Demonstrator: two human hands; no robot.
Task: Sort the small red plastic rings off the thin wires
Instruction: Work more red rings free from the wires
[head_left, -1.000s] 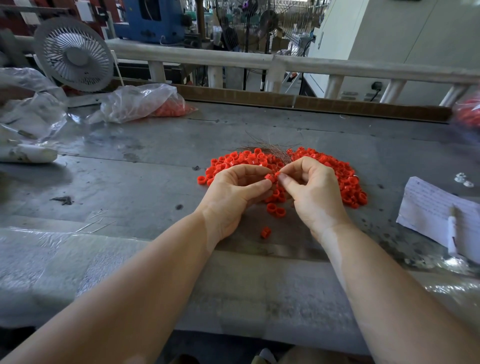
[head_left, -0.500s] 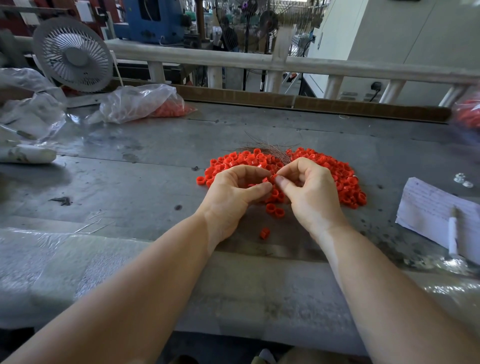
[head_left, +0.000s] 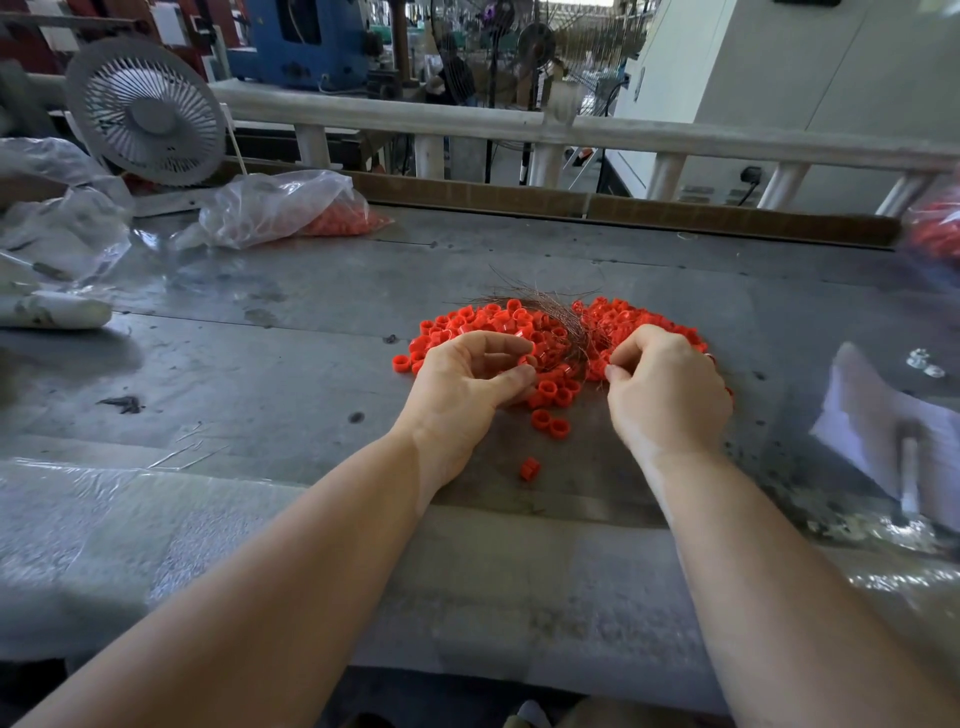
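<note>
Red plastic rings lie in two heaps, a left heap (head_left: 467, 325) and a right heap (head_left: 639, 317), on the grey metal table (head_left: 260, 364). A tangle of thin wires (head_left: 550, 312) lies between them. My left hand (head_left: 462, 389) pinches one red ring (head_left: 525, 360) between thumb and forefinger at the left heap's near edge. My right hand (head_left: 670, 389) is curled over the right heap, and its thumb and fingertips pinch what looks like a thin wire (head_left: 601, 382). A few loose rings (head_left: 548, 422) lie near my hands. One single ring (head_left: 528, 469) lies closer to me.
A clear bag with red rings (head_left: 291, 208) and a small fan (head_left: 148, 111) stand at the back left. Crumpled plastic (head_left: 57, 234) is at the far left. Paper with a pen (head_left: 893, 436) lies at the right. Plastic sheet covers the near edge (head_left: 260, 545).
My hands, pinched together on one ring before, have pulled apart. The left hand keeps the ring and the right hand has drawn away to the right.
</note>
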